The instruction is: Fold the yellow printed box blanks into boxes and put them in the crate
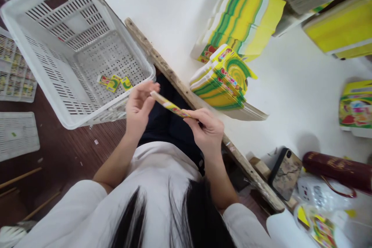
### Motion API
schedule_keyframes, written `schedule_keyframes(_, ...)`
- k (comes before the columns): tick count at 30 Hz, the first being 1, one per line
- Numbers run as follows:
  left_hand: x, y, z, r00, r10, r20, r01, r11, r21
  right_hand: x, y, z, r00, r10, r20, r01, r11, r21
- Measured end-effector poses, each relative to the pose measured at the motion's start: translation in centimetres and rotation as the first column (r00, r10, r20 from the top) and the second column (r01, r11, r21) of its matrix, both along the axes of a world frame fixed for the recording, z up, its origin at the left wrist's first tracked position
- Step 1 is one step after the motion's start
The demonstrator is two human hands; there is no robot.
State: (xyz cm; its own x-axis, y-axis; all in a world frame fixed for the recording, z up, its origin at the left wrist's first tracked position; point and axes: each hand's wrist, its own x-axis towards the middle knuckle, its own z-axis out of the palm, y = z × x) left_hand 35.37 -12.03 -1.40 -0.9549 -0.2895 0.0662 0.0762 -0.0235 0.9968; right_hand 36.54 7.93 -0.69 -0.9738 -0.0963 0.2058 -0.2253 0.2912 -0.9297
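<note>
A slim crayon box [171, 107], yellow and green with a pale end, is held in the air before my body, near the table edge. My right hand [207, 126] pinches its right end between thumb and fingers. At the other end, my left hand [140, 105] has its thumb and curled fingers around the pale end; its fingertips are slightly blurred. On the table just beyond my right hand stands a stack of flat crayon boxes [223, 81]. Three small finished boxes [114, 83] lie on the bottom of the white plastic crate [68, 118] to my left.
A larger pile of flat cartons [241, 19] lies behind the stack, with more bundles [340, 23] at the upper right. The wooden table edge [174, 73] runs diagonally past my hands. A phone [286, 174] and a dark red flask [337, 168] sit at right. Other crates [17, 135] stand on the floor.
</note>
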Motion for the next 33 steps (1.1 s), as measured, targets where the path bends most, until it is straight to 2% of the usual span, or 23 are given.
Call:
schedule_keyframes(2, 0.0, -1.3, 1.6, 0.994, -0.025, -0.105, 0.008, 0.988, -0.157, 0.1, 0.4, 0.4, 0.993, 0.017, -0.114, 0.005, 0.981, 0.194)
schedule_keyframes(3, 0.0, -1.7, 2.4, 0.984, -0.119, -0.13, 0.079, 0.959, -0.273, 0.2, 0.4, 0.5, 0.987, 0.057, -0.148, -0.014, 0.962, 0.274)
schedule_keyframes(4, 0.1, -1.9, 3.0, 0.963, -0.247, -0.107, 0.187, 0.901, -0.392, 0.3, 0.4, 0.6, 0.98, 0.112, -0.165, -0.052, 0.942, 0.332)
schedule_keyframes(6, 0.4, -1.7, 3.4, 0.864, -0.498, 0.075, 0.451, 0.698, -0.556, 0.7, 0.1, 0.7, 0.96, 0.221, -0.174, -0.145, 0.92, 0.365)
schedule_keyframes(7, 0.5, -1.3, 3.4, 0.807, -0.56, 0.186, 0.553, 0.607, -0.57, 0.8, -0.1, 0.7, 0.953, 0.247, -0.176, -0.173, 0.919, 0.354)
schedule_keyframes(8, 0.7, -0.9, 3.2, 0.77, -0.578, 0.27, 0.615, 0.557, -0.558, 1.0, -0.3, 0.8, 0.954, 0.235, -0.186, -0.164, 0.928, 0.334)
schedule_keyframes(9, 0.9, -0.5, 2.8, 0.762, -0.561, 0.323, 0.635, 0.551, -0.542, 1.2, -0.5, 0.8, 0.962, 0.18, -0.207, -0.111, 0.946, 0.306)
schedule_keyframes(10, 1.1, 0.0, 2.5, 0.78, -0.525, 0.34, 0.619, 0.571, -0.539, 1.3, -0.6, 0.8, 0.971, 0.091, -0.22, -0.029, 0.963, 0.27)
schedule_keyframes(12, 1.5, 0.8, 1.9, 0.843, -0.449, 0.297, 0.534, 0.626, -0.569, 1.6, -0.9, 0.5, 0.979, -0.09, -0.185, 0.12, 0.98, 0.159)
schedule_keyframes(13, 1.7, 1.1, 1.7, 0.865, -0.431, 0.258, 0.494, 0.637, -0.592, 1.7, -1.1, 0.3, 0.984, -0.129, -0.12, 0.14, 0.986, 0.085)
schedule_keyframes(14, 1.9, 1.4, 1.6, 0.878, -0.428, 0.215, 0.462, 0.639, -0.615, 1.8, -1.3, 0.0, 0.993, -0.114, -0.028, 0.114, 0.993, 0.004)
schedule_keyframes(16, 2.2, 1.8, 1.4, 0.887, -0.447, 0.116, 0.406, 0.637, -0.655, 2.0, -1.8, -0.6, 0.987, 0.042, 0.158, -0.016, 0.987, -0.162)
schedule_keyframes(18, 2.4, 2.0, 1.2, 0.887, -0.461, 0.029, 0.351, 0.633, -0.69, 2.0, -2.2, -1.1, 0.944, 0.193, 0.266, -0.116, 0.953, -0.281)
schedule_keyframes(19, 2.4, 2.0, 1.1, 0.889, -0.458, -0.001, 0.324, 0.63, -0.705, 2.0, -2.4, -1.2, 0.927, 0.231, 0.294, -0.137, 0.942, -0.308)
schedule_keyframes(22, 2.4, 1.8, 1.0, 0.905, -0.426, 0.009, 0.296, 0.612, -0.733, 1.8, -2.5, -1.3, 0.916, 0.238, 0.324, -0.141, 0.944, -0.297)
schedule_keyframes(25, 2.3, 1.6, 0.6, 0.89, -0.442, 0.115, 0.39, 0.606, -0.693, 1.8, -2.3, -1.1, 0.935, 0.252, 0.251, -0.194, 0.952, -0.235)
schedule_keyframes(27, 2.2, 1.7, 0.0, 0.877, -0.454, 0.155, 0.435, 0.616, -0.657, 1.8, -2.2, -0.8, 0.95, 0.268, 0.163, -0.246, 0.958, -0.144)
schedule_keyframes(29, 2.1, 2.0, -0.5, 0.898, -0.419, 0.135, 0.4, 0.649, -0.647, 1.9, -2.1, -0.7, 0.967, 0.242, 0.084, -0.24, 0.97, -0.032)
schedule_keyframes(31, 1.9, 2.2, -0.9, 0.933, -0.351, 0.084, 0.315, 0.677, -0.665, 1.7, -2.0, -0.7, 0.985, 0.17, 0.033, -0.171, 0.985, 0.029)
schedule_keyframes(33, 1.7, 2.1, -0.8, 0.954, -0.294, 0.063, 0.249, 0.657, -0.712, 1.4, -1.9, -0.9, 0.997, 0.073, 0.011, -0.073, 0.997, 0.014)
